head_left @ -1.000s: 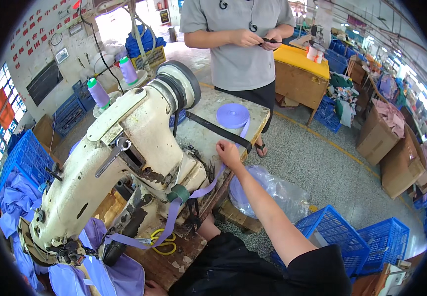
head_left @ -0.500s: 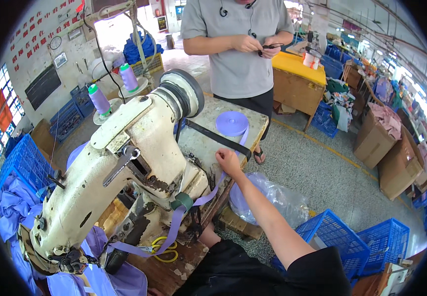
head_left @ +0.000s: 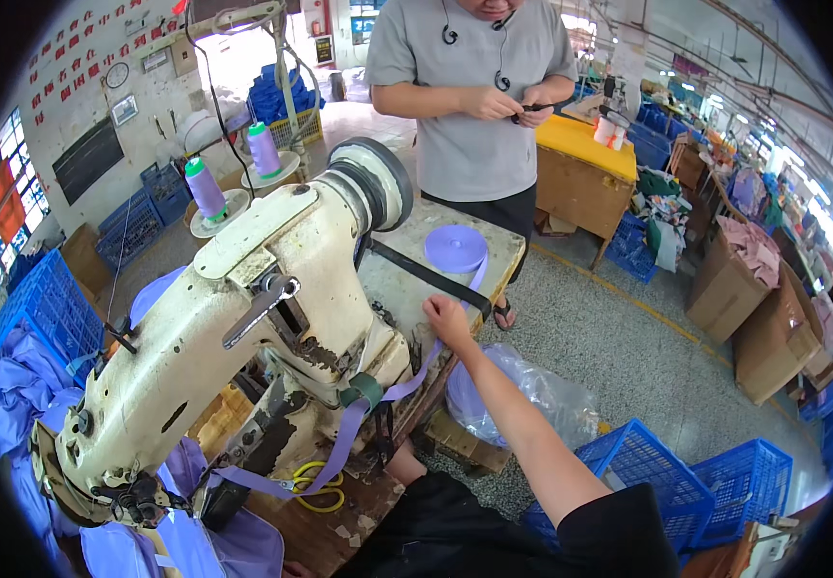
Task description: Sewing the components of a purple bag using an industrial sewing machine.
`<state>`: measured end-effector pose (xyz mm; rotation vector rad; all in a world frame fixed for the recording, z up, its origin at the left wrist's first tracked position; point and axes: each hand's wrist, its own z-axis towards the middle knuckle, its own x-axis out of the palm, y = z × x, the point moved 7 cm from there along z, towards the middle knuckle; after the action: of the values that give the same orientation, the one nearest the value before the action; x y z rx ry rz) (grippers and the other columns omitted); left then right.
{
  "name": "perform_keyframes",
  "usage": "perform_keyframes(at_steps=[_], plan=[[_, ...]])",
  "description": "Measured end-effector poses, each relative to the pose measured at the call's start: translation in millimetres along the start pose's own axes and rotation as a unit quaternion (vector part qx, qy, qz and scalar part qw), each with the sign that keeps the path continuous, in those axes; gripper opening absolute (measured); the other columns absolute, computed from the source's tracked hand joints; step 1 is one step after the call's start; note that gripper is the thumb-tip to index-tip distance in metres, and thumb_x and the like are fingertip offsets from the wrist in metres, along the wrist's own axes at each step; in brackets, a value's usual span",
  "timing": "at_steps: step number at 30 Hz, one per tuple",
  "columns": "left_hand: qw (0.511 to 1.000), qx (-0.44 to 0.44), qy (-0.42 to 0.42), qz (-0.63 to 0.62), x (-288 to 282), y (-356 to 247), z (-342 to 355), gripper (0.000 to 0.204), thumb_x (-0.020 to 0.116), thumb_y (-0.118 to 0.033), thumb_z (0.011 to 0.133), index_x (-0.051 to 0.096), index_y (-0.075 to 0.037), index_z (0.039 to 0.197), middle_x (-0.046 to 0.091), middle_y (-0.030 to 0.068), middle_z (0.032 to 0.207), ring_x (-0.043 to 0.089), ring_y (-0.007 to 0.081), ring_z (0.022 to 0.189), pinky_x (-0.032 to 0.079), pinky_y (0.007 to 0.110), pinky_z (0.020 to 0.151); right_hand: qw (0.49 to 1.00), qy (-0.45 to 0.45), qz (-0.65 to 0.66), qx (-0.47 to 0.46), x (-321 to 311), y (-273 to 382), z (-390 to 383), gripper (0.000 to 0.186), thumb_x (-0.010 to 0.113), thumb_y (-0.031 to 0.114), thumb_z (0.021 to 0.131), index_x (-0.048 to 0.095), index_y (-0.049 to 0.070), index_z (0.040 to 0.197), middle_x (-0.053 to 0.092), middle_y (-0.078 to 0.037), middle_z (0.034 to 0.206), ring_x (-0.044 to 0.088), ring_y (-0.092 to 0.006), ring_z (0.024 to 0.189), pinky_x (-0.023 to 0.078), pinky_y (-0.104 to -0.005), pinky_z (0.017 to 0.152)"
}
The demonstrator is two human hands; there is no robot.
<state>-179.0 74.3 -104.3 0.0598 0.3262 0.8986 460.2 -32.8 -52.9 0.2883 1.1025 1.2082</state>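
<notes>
My right hand (head_left: pixel 448 323) reaches across the worn wooden table (head_left: pixel 508 252) and closes its fingers on a purple tape (head_left: pixel 415 371). The tape comes off a flat purple roll (head_left: pixel 455 249) lying on the table. It runs past my hand, through a green guide (head_left: pixel 366 388), and down to the needle end of a large cream sewing machine (head_left: pixel 243 318). A black strap (head_left: pixel 431 277) lies across the table by the machine's handwheel (head_left: pixel 378 183). My left hand is out of sight.
A person in a grey shirt (head_left: pixel 479 116) stands across the table handling something small. Purple thread cones (head_left: pixel 207 188) stand behind the machine. Yellow-handled scissors (head_left: pixel 315 486) lie near me. A clear plastic bag (head_left: pixel 532 395) and blue crates (head_left: pixel 696 482) sit on the floor at right.
My right hand has stayed on the purple tape at the table edge, shifting only slightly. The view has drawn closer to the machine.
</notes>
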Motion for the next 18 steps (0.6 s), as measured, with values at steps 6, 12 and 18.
perform_keyframes(at_steps=[6, 12, 18], plan=[[0.995, -0.080, 0.057, 0.018, -3, -3, 11, 0.029, 0.061, -0.027, 0.085, 0.061, -0.006, 0.065, 0.055, 0.0163, 0.052, 0.042, 0.0362, 0.037, 0.035, 0.044, 0.038, 1.000, 0.005, -0.003, -0.006, 1, 0, 2, 0.026, 0.054, 0.024, 0.089, 0.056, 0.002, 0.075, 0.062, -0.015, 0.070, 0.057, -0.0385, 0.063, 0.044, -0.0453, 0.059], [0.981, -0.084, 0.158, 0.077, -12, -5, 9, 0.026, 0.061, -0.026, 0.084, 0.064, -0.006, 0.068, 0.056, 0.0161, 0.054, 0.043, 0.0362, 0.039, 0.035, 0.044, 0.039, 1.000, 0.011, -0.029, 0.007, 6, -8, 0, 0.024, 0.056, 0.024, 0.088, 0.057, 0.003, 0.075, 0.062, -0.015, 0.070, 0.057, -0.0384, 0.062, 0.044, -0.0457, 0.058], [0.946, -0.188, 0.250, 0.086, -8, 1, -5, 0.020, 0.060, -0.024, 0.085, 0.065, -0.006, 0.076, 0.059, 0.0169, 0.061, 0.047, 0.0367, 0.046, 0.038, 0.044, 0.043, 1.000, 0.007, -0.027, -0.006, 3, -4, -1, 0.023, 0.056, 0.023, 0.088, 0.059, 0.003, 0.077, 0.065, -0.015, 0.073, 0.059, -0.0382, 0.063, 0.046, -0.0455, 0.058]])
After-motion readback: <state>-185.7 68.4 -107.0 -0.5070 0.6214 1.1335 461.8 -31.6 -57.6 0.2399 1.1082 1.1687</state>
